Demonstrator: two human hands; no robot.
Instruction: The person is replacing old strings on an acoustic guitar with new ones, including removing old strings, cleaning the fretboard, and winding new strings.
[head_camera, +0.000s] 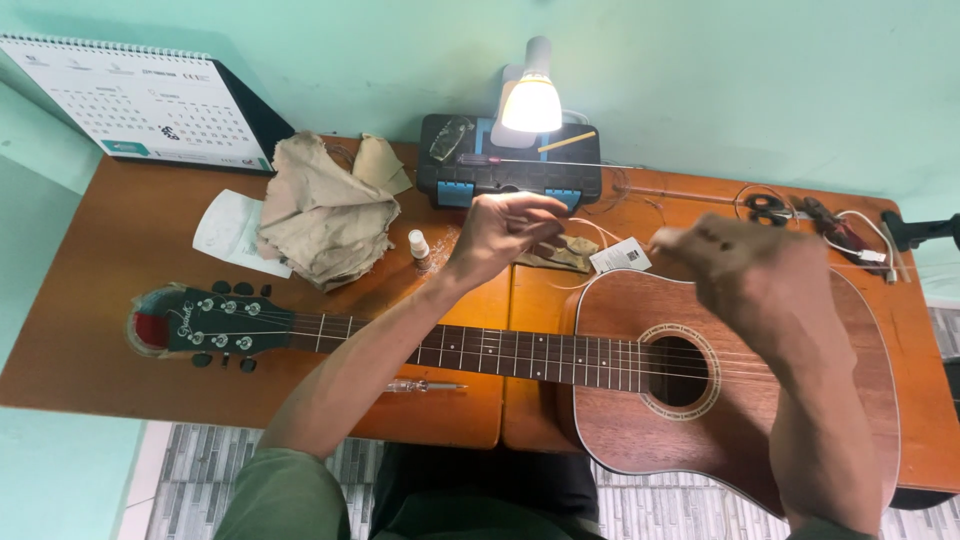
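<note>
At far left we see a white spiral desk calendar against the wall, then a crumpled beige cloth on the brown wooden table. The brown acoustic guitar lies flat across the table, dark green headstock to the left, body to the right. Near the neck stands a small white-capped bottle. Our left hand hovers above the neck w/ fingers pinched on a thin pale guitar string that loops to the right. Behind it sit a black and blue tool case and a lit white lamp. Our right hand is over the guitar body, blurred; we cannot tell its grip.
</note>
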